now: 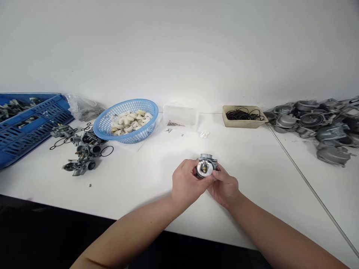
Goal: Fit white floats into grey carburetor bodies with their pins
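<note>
Left hand point(185, 182) and right hand point(225, 188) clasping one carburetor point(206, 158)

On my feed, the carburetor sits between both hands over the counter point(151, 179), its open face, with a white piece point(201, 171) inside, toward me. My left hand pinches its left side; my right hand grips the right, some fingers hidden behind it.

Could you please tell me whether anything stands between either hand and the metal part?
Nothing visible does: the left hand and right hand both grip the metal part directly; the small white pieces lie apart beyond it.
</note>
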Motion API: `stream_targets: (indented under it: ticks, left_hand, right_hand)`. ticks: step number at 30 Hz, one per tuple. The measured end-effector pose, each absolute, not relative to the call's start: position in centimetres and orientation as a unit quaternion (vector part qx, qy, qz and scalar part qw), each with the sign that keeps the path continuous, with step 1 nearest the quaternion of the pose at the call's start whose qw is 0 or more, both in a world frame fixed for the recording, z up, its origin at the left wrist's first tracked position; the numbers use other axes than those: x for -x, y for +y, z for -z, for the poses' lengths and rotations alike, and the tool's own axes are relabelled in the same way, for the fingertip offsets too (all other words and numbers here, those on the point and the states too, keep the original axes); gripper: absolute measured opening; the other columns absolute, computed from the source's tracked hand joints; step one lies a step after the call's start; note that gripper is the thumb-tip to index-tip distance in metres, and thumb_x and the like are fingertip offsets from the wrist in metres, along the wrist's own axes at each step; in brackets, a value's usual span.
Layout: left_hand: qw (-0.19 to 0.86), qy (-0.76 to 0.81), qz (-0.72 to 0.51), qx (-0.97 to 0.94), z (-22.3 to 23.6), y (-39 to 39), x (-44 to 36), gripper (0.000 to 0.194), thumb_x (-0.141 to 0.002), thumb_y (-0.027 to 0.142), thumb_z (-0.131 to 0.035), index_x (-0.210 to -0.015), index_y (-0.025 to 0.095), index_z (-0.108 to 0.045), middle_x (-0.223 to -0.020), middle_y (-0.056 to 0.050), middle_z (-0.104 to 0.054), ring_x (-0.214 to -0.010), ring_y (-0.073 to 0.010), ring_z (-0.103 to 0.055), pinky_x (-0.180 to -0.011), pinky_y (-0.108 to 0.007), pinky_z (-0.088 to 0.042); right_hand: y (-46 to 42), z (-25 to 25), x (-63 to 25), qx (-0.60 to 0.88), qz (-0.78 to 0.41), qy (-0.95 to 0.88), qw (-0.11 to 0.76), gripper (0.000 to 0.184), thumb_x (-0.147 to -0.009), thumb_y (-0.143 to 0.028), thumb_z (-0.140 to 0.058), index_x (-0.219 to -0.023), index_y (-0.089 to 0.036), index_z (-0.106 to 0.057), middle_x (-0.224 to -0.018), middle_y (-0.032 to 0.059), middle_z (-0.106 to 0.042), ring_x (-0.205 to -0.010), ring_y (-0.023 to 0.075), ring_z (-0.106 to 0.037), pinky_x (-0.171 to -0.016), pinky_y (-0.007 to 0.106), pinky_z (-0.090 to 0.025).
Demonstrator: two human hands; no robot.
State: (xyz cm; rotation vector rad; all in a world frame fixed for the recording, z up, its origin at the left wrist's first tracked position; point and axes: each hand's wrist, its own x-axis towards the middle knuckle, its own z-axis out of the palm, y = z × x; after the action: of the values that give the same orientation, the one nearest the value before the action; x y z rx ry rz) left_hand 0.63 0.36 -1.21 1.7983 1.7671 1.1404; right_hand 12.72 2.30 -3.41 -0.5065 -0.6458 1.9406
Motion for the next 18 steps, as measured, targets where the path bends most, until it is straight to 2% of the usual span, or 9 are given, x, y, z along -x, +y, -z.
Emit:
stream_targets:
  ticks: [4,9,15,18]
  left_hand:
    - [0.212,0.622,-0.405,-0.636,1.1,0.3,-0.9,0.028,-0.063,0.034,-0.075,-0.084,0.019,-0.065,-0.066,0.003,-0.055,-0.065,-0.0142,-0.055,-0.057,-0.027,-0.044]
    - [0.203,0.620,-0.412,-0.636,1.2,0.4,-0.9,0.027,-0.063,0.031,-0.073,-0.085,0.018,-0.065,-0.066,0.002,-0.056,-0.064,-0.0144,-0.055,-0.057,-0.028,-0.045]
    - [0.163,0.599,-0.432,-0.655,1.8,0.2,-0.7,0.030,-0.063,0.031,-0.074,-0.088,0.017,-0.064,-0.066,0.002,-0.057,-0.061,-0.0138,-0.055,-0.054,-0.026,-0.046]
    - [0.125,0.583,-0.435,-0.675,2.1,0.1,-0.7,0.032,-0.065,0.031,-0.074,-0.092,0.017,-0.063,-0.066,0.001,-0.058,-0.060,-0.0137,-0.056,-0.052,-0.025,-0.045]
  right_hand:
    - [2.3,3.4,-12.8,0.208,-0.801,-0.287,0.482,0.022,-0.072,-0.029,-0.071,-0.092,-0.021,-0.066,-0.082,0.0044,-0.065,-0.085,0.0236,-0.062,-0.090,0.041,-0.049]
    - [2.5,3.3,-12.7,0.207,-0.800,-0.304,0.474,0.027,-0.072,-0.031,-0.071,-0.095,-0.020,-0.066,-0.086,0.0058,-0.066,-0.090,0.0260,-0.063,-0.091,0.043,-0.048]
    - [2.5,3.1,-12.6,0.206,-0.781,-0.335,0.485,0.024,-0.068,-0.030,-0.071,-0.089,-0.020,-0.066,-0.081,0.0054,-0.066,-0.085,0.0251,-0.062,-0.084,0.041,-0.050]
    - [2.4,3.0,-12.6,0.214,-0.774,-0.322,0.501,0.031,-0.063,-0.028,-0.075,-0.092,-0.022,-0.063,-0.080,0.0039,-0.065,-0.079,0.0232,-0.061,-0.079,0.040,-0.049]
